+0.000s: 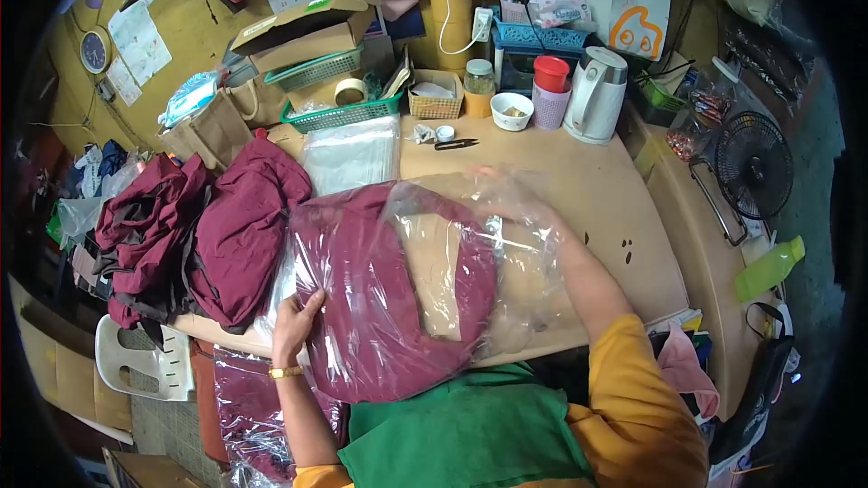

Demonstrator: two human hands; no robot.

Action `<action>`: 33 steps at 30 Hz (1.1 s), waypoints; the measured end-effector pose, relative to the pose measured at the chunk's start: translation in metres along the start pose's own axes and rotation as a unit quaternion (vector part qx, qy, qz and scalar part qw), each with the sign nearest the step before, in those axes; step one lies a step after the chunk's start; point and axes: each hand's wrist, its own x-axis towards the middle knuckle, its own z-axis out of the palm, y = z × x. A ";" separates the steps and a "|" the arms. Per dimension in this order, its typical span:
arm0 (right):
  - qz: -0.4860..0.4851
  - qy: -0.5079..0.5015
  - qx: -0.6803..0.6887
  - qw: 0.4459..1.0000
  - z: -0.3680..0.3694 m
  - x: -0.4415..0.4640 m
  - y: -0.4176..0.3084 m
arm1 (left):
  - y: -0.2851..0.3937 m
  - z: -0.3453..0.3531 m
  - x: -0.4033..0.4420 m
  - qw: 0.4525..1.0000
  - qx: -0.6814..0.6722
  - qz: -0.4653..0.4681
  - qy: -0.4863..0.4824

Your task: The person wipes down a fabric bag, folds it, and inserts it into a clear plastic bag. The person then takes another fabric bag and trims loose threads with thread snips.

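Observation:
A clear plastic bag [533, 230] lies over the near part of the table with a maroon garment [362, 307] inside it. The garment bends in a curve, and bare tabletop shows through the plastic in its middle. My left hand [294, 323] pinches the bag's left edge, thumb on top. My right hand [495, 194] reaches to the far right part of the bag; film and glare cover its fingers, so their pose is unclear. Left of the bag, two loose maroon garments [240, 239] lie heaped on the table.
Flat clear bags [353, 154] are stacked beyond the garment. Black snips [457, 145] lie near a white bowl [512, 112] and an electric kettle [597, 95]. Green baskets [344, 115] stand at the back. A fan [753, 164] is at right. Bagged maroon items [258, 407] sit below the table edge.

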 end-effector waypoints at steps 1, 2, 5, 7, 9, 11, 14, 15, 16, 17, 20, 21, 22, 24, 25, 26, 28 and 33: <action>0.018 0.039 0.106 0.993 0.009 0.021 0.018 | -0.009 0.009 0.005 0.995 -0.085 0.057 0.015; 0.028 0.081 0.212 0.974 0.018 0.042 0.036 | -0.012 0.009 0.007 0.989 -0.124 0.070 0.029; 0.093 0.205 0.329 0.917 -0.072 0.029 0.006 | -0.030 -0.002 0.022 0.983 -0.157 0.071 0.066; 0.183 0.285 0.281 0.898 -0.108 0.007 0.007 | -0.012 0.001 0.019 0.969 -0.234 0.066 0.052; 0.075 0.418 0.044 0.904 -0.104 -0.008 0.071 | -0.016 0.003 0.031 0.987 0.043 0.088 0.128; 0.100 0.368 0.073 0.921 -0.111 -0.053 0.070 | -0.031 0.004 0.044 0.980 0.111 0.125 0.104; 0.075 0.187 0.332 0.922 -0.095 -0.136 0.034 | 0.045 0.002 0.005 0.935 0.230 0.194 0.187; 0.006 0.098 0.414 0.905 -0.081 -0.159 0.042 | 0.051 0.008 0.010 0.936 0.231 0.189 0.186; -0.091 0.035 0.322 0.942 -0.076 -0.166 -0.012 | 0.055 0.013 0.015 0.923 0.272 0.219 0.158; -0.187 -0.029 0.224 0.956 -0.067 -0.171 -0.070 | 0.059 0.021 0.019 0.907 0.312 0.250 0.129; -0.193 -0.022 -0.215 0.957 -0.016 -0.166 -0.132 | 0.070 0.077 0.036 0.914 0.333 0.200 0.116; -0.134 -0.005 -0.074 0.988 0.010 -0.159 -0.123 | 0.066 0.092 0.041 0.911 0.346 0.188 0.124; -0.070 0.013 0.069 0.995 0.023 -0.156 -0.117 | 0.050 0.104 0.050 0.893 0.388 0.185 0.132; 0.006 -0.085 0.184 0.979 0.001 -0.149 -0.112 | 0.041 0.113 0.054 0.883 0.397 0.193 0.160; 0.084 -0.183 0.293 0.935 -0.010 -0.151 -0.106 | 0.040 0.112 0.053 0.880 0.406 0.187 0.162; 0.064 -0.113 0.293 0.947 -0.019 -0.159 -0.093 | 0.039 0.109 0.052 0.880 0.406 0.186 0.161; 0.212 -0.015 0.181 0.960 -0.057 -0.184 -0.044 | 0.038 0.105 0.052 0.889 0.399 0.157 0.162; 0.284 0.376 -0.032 0.881 -0.114 -0.254 0.060 | 0.038 0.108 0.051 0.891 0.387 0.167 0.170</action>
